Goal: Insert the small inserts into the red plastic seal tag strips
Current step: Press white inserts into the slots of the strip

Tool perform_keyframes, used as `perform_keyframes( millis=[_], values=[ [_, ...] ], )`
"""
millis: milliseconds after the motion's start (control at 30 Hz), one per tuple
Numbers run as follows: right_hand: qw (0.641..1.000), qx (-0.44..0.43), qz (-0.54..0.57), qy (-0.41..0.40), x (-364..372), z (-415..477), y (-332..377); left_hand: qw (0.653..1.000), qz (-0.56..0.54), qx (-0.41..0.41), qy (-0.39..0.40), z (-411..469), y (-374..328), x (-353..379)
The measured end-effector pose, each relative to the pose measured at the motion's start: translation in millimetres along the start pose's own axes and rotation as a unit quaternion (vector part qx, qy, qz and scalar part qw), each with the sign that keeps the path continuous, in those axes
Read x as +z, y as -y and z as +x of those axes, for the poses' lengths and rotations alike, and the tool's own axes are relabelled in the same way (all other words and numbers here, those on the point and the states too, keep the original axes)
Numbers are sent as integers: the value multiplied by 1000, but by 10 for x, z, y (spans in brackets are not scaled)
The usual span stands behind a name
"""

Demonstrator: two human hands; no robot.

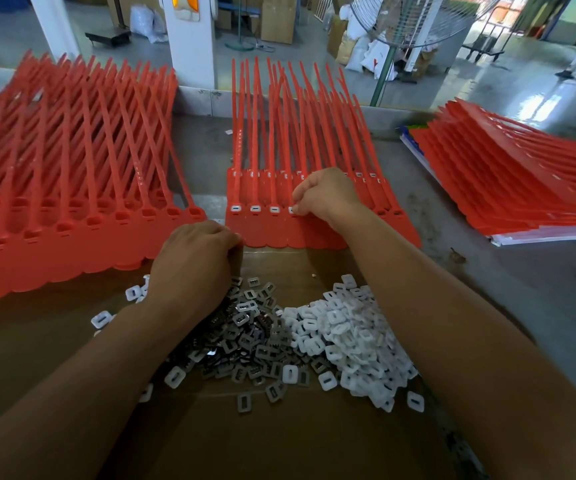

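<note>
A sheet of joined red seal tag strips [272, 233] lies in the middle of the table, tails pointing away. Its leftmost sockets hold white inserts [255, 209]. My right hand [326, 197] rests on this sheet and pinches a white insert at the fourth socket. My left hand [194, 261] hovers, fingers curled, over the near edge of the sheet; what it holds is hidden. On the cardboard [279, 445] in front lie a heap of metal inserts [245, 341] and a heap of white plastic inserts [352, 337].
A larger stack of red strips with bare sockets [72, 202] lies at the left. Another red stack [515, 181] sits on papers at the right. Beyond the table's far edge stand a white pillar [193, 46] and a fan [414, 19].
</note>
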State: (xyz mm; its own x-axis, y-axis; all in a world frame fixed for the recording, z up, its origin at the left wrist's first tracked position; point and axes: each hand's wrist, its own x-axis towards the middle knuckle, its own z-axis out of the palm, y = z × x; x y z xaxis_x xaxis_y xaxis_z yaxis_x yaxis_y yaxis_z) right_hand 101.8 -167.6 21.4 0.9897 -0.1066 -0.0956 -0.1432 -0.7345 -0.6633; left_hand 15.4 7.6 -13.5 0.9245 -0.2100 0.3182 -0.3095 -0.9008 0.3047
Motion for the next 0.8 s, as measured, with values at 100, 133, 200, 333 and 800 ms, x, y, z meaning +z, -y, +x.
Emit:
perform_keyframes(
  millis=[100,133,200,333,800],
  values=[
    [999,43,19,12,-6,57,28,1000,1,2,-1,-3,4,1],
    [998,51,18,14,-4,73,33,1000,2,4,1,-3,5,1],
    [998,59,15,18,4,87,42,1000,1,6,3,-7,12,2],
    [997,66,29,13,5,105,37,1000,-4,2,4,-4,10,0],
    [999,-32,42,-9,45,9,-139,1000,-9,4,0,6,17,10]
  ],
)
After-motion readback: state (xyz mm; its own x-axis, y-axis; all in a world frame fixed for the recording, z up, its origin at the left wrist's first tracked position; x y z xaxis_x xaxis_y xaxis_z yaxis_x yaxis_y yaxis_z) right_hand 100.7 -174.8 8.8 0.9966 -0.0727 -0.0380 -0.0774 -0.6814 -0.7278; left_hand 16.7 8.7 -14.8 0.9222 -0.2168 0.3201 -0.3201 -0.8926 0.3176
